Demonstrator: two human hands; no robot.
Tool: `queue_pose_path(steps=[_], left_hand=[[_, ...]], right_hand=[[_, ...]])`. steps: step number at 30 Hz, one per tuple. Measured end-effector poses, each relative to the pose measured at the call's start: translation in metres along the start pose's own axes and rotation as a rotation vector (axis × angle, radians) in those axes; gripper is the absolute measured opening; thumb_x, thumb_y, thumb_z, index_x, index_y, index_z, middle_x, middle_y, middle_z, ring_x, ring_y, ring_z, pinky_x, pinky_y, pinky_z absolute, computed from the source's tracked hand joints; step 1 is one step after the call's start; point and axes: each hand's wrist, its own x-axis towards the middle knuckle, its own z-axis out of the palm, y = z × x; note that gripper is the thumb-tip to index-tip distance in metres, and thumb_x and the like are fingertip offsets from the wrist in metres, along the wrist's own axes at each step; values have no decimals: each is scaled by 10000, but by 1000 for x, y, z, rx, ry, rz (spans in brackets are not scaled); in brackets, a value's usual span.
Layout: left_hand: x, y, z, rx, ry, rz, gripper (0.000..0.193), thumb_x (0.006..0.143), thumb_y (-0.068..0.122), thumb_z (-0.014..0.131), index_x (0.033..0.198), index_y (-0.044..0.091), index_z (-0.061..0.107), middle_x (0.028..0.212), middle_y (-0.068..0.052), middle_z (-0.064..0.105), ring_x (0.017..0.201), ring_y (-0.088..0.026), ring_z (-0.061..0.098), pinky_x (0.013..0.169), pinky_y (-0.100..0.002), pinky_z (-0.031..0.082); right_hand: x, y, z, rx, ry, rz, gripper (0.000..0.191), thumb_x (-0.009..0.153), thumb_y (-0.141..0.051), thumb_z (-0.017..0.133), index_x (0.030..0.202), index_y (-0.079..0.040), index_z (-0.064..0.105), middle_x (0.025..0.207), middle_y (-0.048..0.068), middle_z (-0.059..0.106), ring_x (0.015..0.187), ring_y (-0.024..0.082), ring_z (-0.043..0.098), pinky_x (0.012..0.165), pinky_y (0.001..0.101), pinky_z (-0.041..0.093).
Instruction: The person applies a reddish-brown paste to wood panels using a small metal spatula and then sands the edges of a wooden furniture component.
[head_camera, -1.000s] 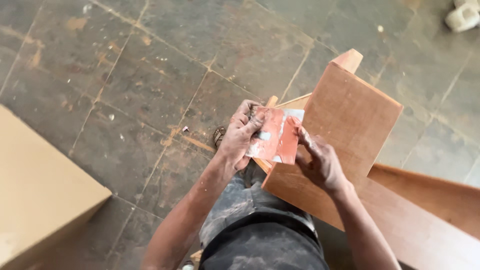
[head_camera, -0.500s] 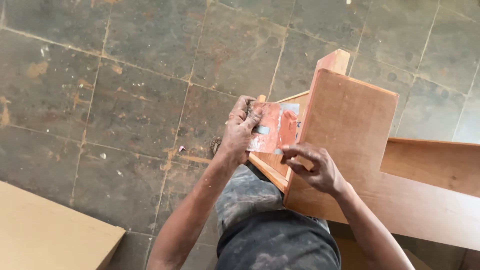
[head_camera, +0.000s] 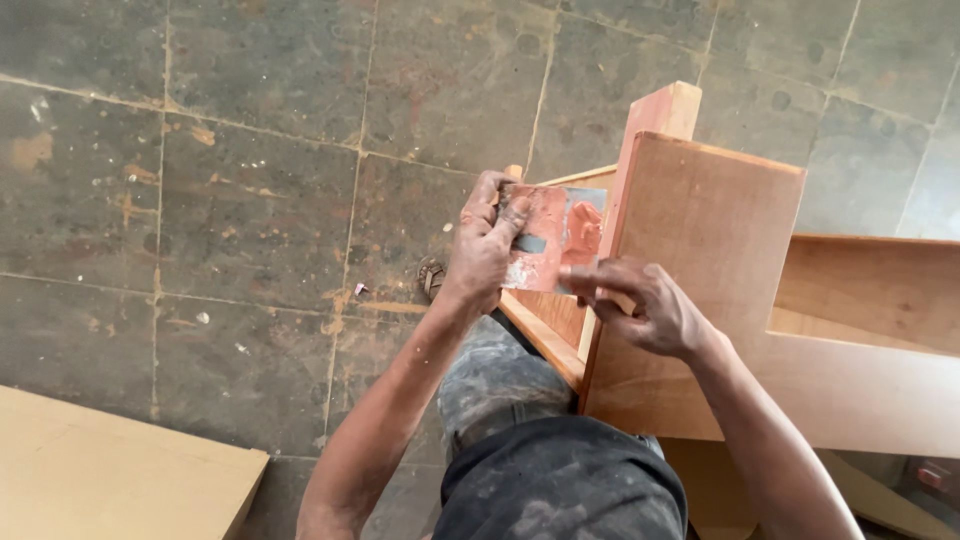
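My left hand (head_camera: 485, 250) grips a scraper (head_camera: 550, 238) smeared with reddish filler — held just beside the cabinet (head_camera: 710, 270) edge. My right hand (head_camera: 645, 310) pinches the blade's lower corner, fingers closed on it — above the tiled floor (head_camera: 250, 170).

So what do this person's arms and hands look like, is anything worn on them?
Both forearms are bare: no sleeves, gloves, watch or rings show. The left hand is dusted with pale powder and reddish-brown smears across the knuckles. The right hand looks cleaner, with only faint dust on the fingers.
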Motion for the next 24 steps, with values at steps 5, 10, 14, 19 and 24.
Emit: queue_pose_path(steps=[5,10,14,19,24], left_hand=[[19,-4,-8,-247,167,-60,66,1024,97,544,1070,75,502,910,-40,647,740,-93,646,596,-259,593],[19,-17,-20,-290,139,53,109,1072,96,572,1137,45,500,957,-36,631,802,-71,623,667,-244,579],[13,-23,-26,-255,149,45,129,1053,109,579,1134,46,501,974,-41,645,822,-70,629,686,-240,574],[0,-28,-34,-229,148,32,137,1070,138,579,1132,42,503,966,-36,626,814,-65,620,683,-240,577],[-11,-36,-42,-206,148,8,139,1088,151,573,1132,45,494,953,-27,596,794,-54,604,659,-241,579]], right_hand=[[-11,22,-15,32,-46,33,369,922,-93,714,1291,-93,713,885,43,768,825,168,731,879,343,594],[19,50,-60,63,145,364,381,942,-74,562,1291,-74,716,724,-1,656,625,110,586,559,311,544],[56,63,-94,-222,146,373,430,880,-49,519,1242,-76,750,715,58,636,594,119,534,542,311,459],[78,64,-117,-472,93,333,389,869,-91,563,1198,-157,761,722,84,682,587,155,559,594,338,469],[78,60,-121,-656,34,306,443,876,-125,592,1277,-249,735,816,124,719,524,192,576,577,365,479]])
